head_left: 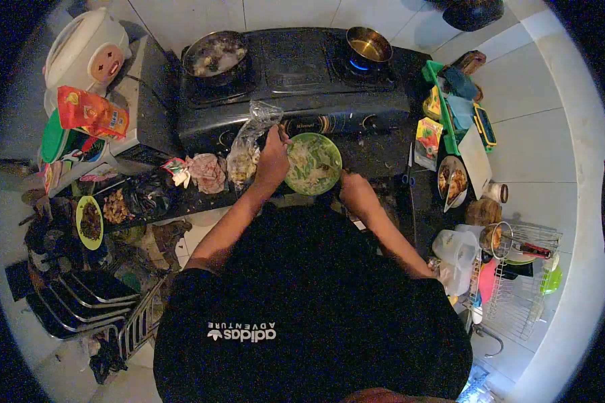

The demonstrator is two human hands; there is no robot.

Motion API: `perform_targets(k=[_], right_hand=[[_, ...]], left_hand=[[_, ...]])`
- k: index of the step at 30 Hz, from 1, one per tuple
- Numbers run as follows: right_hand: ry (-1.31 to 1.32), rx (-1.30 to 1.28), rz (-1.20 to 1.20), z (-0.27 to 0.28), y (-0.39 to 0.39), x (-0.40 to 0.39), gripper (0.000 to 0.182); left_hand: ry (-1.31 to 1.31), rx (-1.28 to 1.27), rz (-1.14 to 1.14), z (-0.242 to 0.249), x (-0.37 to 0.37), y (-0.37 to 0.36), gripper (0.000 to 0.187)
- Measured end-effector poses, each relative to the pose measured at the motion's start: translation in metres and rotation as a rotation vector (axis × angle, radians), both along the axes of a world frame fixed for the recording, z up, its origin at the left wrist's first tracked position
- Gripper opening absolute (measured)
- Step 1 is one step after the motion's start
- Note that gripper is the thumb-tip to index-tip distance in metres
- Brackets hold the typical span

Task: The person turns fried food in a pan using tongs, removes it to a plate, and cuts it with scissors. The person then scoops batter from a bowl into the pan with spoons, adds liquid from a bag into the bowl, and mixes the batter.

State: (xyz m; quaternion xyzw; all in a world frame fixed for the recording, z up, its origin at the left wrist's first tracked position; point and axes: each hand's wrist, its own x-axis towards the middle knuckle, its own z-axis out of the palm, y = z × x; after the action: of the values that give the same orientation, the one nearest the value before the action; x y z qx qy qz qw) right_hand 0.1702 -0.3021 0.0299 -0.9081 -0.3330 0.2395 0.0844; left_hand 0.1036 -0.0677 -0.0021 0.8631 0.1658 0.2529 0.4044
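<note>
A green bowl (313, 164) stands at the counter's front edge, in front of the stove. Pale shreds and green pieces of food lie inside it. My left hand (273, 160) is closed at the bowl's left rim, fingers pointing toward the stove. Against the bowl's right side, my right hand (357, 195) is curled shut; whatever it grips is hidden beneath the fingers. Just left of my left hand lies a clear plastic bag (243, 158) with yellowish food inside. Beside that bag sits a pinkish crumpled bundle (207, 172).
On the black stove (292, 74), a pan of bubbling liquid (215, 57) sits left and a small pot (368, 46) over a blue flame right. Scissors (409, 176), a food plate (452, 181) and a green rack (444, 101) stand right. A rice cooker (87, 57) is far left.
</note>
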Motion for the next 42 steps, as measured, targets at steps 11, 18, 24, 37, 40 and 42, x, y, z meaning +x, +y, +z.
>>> perform_targets(k=[11, 18, 24, 37, 40, 42], right_hand=[[0.131, 0.249, 0.002, 0.027, 0.023, -0.029, 0.02], [0.14, 0.201, 0.01, -0.076, 0.029, -0.017, 0.026], [0.167, 0.473, -0.114, -0.056, 0.041, -0.026, 0.026], [0.458, 0.658, -0.196, -0.069, 0.02, -0.028, 0.024], [0.517, 0.736, -0.317, -0.052, 0.013, -0.028, 0.022], [0.691, 0.767, -0.618, -0.039, 0.007, -0.025, 0.021]], left_hand=[[-0.097, -0.03, -0.033, 0.008, 0.001, -0.004, 0.041], [0.009, -0.15, -0.073, 0.001, 0.007, 0.001, 0.03], [-0.012, -0.097, -0.074, 0.014, 0.005, -0.002, 0.038], [-0.048, -0.315, -0.06, -0.009, 0.006, 0.013, 0.032], [0.053, -0.15, -0.047, 0.006, -0.002, 0.022, 0.024], [0.09, -0.02, -0.049, 0.018, -0.007, 0.027, 0.02]])
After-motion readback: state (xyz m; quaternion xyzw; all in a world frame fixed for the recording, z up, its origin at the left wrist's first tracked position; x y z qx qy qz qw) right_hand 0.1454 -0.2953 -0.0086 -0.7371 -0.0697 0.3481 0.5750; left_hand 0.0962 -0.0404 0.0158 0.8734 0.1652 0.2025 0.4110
